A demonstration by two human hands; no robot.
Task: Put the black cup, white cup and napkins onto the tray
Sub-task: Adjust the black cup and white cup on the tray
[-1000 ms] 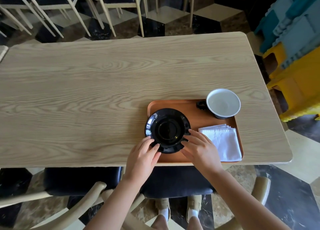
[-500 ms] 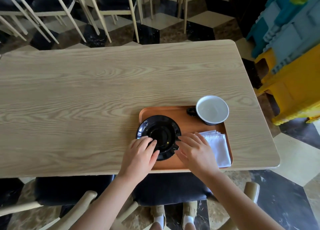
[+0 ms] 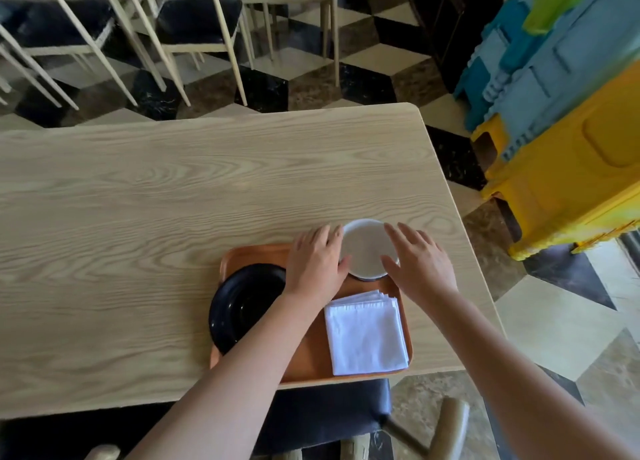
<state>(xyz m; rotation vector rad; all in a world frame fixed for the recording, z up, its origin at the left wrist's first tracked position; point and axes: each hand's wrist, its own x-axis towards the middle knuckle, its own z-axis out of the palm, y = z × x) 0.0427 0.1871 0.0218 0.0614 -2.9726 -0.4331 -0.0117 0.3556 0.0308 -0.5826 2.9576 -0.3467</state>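
Note:
An orange tray lies at the table's near edge. On its left side, overhanging the rim, rests the black cup on its saucer, partly covered by my left forearm. Folded white napkins lie on the tray's near right. The white cup stands at the tray's far right corner, its far rim past the tray's edge. My left hand cups its left side and my right hand cups its right side, fingers and thumbs against the rim.
The light wooden table stretches left and away. Wooden chairs stand beyond it. Stacked blue and yellow plastic furniture stands to the right. A dark chair seat is under the near edge.
Both hands left the black cup and saucer and moved forward and right to the white cup. The camera tilted, so the tray now sits lower in view.

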